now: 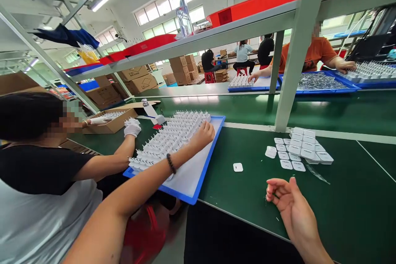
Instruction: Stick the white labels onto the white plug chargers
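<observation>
My left hand (202, 135), a dark bead bracelet on its wrist, reaches across to the far right corner of a blue-rimmed tray (210, 161). Its fingers are pinched at a white plastic piece (206, 116) at the end of a row, mostly hidden by the fingers. Rows of similar white pieces with thin upright pins (173, 138) fill the tray's left part; a white sheet lines the rest. Above the green table, my right hand (293, 210) is half curled, thumb apart, holding nothing. Beyond it lie stacked white square labels (301, 144); one single label (238, 167) lies between my hands.
At my left, a person with white gloves (132, 128) works beside a cardboard box (123, 121) of white pieces. A shelf post (286, 90) rises from the table (247, 144). Opposite, a person in orange (323, 51) handles trays. A clear plastic scrap (318, 174) lies near the labels.
</observation>
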Tool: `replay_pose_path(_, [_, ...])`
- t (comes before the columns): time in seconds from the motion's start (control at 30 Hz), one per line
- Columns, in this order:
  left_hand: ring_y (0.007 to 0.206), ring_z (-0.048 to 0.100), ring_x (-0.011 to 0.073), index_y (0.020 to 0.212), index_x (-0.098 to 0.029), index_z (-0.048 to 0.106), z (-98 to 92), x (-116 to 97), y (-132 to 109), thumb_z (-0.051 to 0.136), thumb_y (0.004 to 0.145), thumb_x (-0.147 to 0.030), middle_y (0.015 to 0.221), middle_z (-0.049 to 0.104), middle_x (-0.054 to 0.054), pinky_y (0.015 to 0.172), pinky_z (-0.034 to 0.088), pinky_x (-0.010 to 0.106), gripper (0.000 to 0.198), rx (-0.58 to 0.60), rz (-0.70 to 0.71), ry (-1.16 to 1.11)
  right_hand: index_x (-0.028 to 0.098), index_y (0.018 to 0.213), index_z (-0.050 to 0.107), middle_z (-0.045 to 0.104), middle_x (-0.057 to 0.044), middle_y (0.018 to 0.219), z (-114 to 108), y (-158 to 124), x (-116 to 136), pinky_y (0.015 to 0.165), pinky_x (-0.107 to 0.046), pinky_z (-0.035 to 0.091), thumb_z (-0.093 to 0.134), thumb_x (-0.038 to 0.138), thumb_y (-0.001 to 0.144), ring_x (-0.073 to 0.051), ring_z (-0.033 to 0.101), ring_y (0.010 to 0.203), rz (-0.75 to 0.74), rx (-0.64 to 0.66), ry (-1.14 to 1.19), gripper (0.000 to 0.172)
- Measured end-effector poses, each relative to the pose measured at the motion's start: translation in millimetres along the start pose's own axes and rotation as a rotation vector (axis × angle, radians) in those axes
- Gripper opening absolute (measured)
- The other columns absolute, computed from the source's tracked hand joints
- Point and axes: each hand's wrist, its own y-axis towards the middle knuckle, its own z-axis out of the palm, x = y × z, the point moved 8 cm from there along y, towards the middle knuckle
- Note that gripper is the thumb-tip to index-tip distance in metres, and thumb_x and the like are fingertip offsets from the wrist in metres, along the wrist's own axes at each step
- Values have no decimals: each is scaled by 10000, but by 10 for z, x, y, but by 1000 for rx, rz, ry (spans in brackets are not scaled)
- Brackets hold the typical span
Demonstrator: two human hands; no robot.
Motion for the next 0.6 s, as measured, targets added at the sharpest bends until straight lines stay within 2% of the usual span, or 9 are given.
replay_pose_path(0.07, [1120,650,253,1204,-129,621,266,246,221,621,950,-290,1220,657,113,976,538,498,301,44,-30,62,183,798,791,656,-65,728,-30,-21,-39,666,-295,545,637,637,855,-196,578,725,-8,-4,5,483])
replay_pose_path(0.13, [1097,644,244,1241,-144,596,506,419,323,629,944,-353,1244,635,103,925,563,477,365,90,-65,113,178,805,783,654,-60,727,-62,-33,-80,670,-299,543,651,635,846,-196,579,722,1,-8,15,477])
replay_pose_path(0.3, [1145,611,279,1302,-149,557,939,639,305,635,929,-400,1290,603,120,909,566,518,456,188,-155,209,175,833,769,648,-57,740,-93,-12,-128,686,-315,539,635,605,876,-198,578,719,31,39,17,453])
replay_pose_path(0.43, [1229,566,296,1318,-164,553,1114,707,271,634,931,-388,1360,566,121,996,510,550,455,256,-198,245,179,855,768,655,-62,756,-71,-3,-146,697,-316,536,612,590,901,-200,577,736,35,84,-7,442])
replay_pose_path(0.6, [1196,591,261,1273,-186,587,1110,823,226,609,955,-345,1349,578,110,1008,510,496,357,312,-221,262,180,857,772,650,-65,763,-74,-18,-147,687,-317,539,639,579,886,-201,575,734,36,83,-9,422])
